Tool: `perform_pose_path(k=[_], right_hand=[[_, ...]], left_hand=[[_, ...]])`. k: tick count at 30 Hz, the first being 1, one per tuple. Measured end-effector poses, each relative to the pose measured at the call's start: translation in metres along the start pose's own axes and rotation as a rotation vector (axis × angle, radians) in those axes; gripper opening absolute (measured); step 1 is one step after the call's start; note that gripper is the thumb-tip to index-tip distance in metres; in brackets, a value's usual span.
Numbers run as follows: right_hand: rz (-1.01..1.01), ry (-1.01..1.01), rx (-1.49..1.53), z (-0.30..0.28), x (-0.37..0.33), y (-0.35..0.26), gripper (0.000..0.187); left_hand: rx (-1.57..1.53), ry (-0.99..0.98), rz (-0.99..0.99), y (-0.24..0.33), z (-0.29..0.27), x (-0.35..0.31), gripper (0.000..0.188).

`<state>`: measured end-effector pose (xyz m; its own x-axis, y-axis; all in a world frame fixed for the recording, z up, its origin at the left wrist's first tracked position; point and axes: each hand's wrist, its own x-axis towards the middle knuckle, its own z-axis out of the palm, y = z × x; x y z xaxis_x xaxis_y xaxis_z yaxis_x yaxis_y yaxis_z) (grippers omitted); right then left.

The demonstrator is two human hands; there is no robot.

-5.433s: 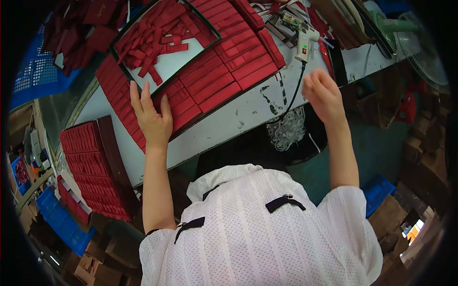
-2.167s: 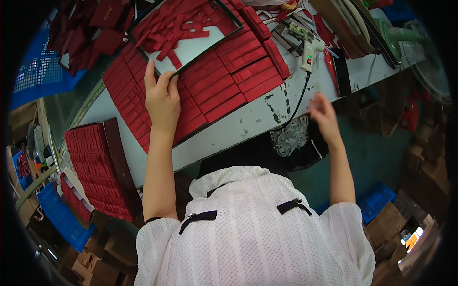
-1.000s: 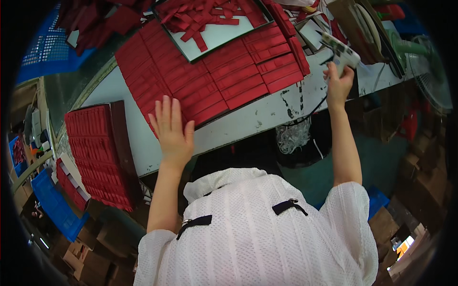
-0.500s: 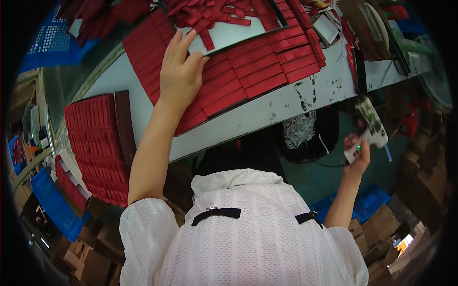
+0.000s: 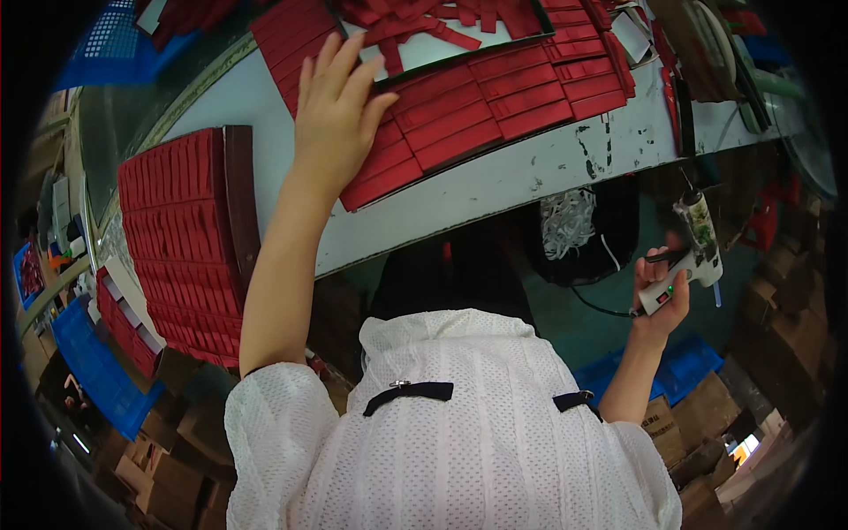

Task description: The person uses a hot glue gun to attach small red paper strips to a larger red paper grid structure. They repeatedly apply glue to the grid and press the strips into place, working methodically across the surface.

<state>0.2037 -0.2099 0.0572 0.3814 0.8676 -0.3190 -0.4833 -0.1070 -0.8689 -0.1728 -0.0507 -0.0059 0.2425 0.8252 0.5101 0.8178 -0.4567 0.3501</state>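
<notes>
My left hand (image 5: 336, 128) rests with fingers spread over the left part of a panel of red folded strips (image 5: 468, 106) laid in rows on the workbench. Its fingertips are beside the corner of a shallow dark-rimmed tray (image 5: 450, 66) that stands on the panel, and whether they touch it I cannot tell. Loose red ribbon pieces (image 5: 449, 34) lie in the tray. Off the bench's front edge on the right, my right hand (image 5: 664, 300) is wrapped round the handle of a white glue gun (image 5: 700, 243). The gun's nozzle points up toward the bench; a cord trails from its handle.
Another red-stripped panel (image 5: 177, 234) with a dark edge stands at the left of the white bench (image 5: 512, 181). Below the bench, a black bin (image 5: 570, 234) holds white scraps. Blue crates (image 5: 106, 367) and cardboard boxes (image 5: 199, 442) stand around.
The bench has shifted slightly up and right in view. My left hand has come away from the tray's rim a little, its fingers spreading. The glue gun remains in my right hand, its nozzle turned more upright.
</notes>
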Motion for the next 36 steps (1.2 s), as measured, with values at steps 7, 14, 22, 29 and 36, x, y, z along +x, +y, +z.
perform_pose_path(k=[7, 14, 22, 29, 36], right_hand=[[0.23, -0.129, -0.281, 0.024, -0.044, 0.039, 0.057], [0.427, -0.605, -0.193, 0.106, -0.046, 0.093, 0.05], [0.291, -0.567, -0.495, 0.148, -0.06, 0.107, 0.031], [-0.088, -0.644, -0.816, 0.154, -0.06, 0.129, 0.024], [-0.205, -0.664, -0.856, 0.157, -0.062, 0.139, 0.024]], left_hand=[[-0.507, -0.079, -0.513, 0.033, -0.008, -0.115, 0.06], [-0.765, 0.087, -0.612, 0.045, 0.003, -0.118, 0.059], [-0.724, 0.172, -0.605, 0.046, 0.013, -0.129, 0.052], [-0.754, 0.168, -0.587, 0.044, 0.015, -0.132, 0.052], [-0.773, 0.167, -0.545, 0.04, 0.02, -0.137, 0.054]])
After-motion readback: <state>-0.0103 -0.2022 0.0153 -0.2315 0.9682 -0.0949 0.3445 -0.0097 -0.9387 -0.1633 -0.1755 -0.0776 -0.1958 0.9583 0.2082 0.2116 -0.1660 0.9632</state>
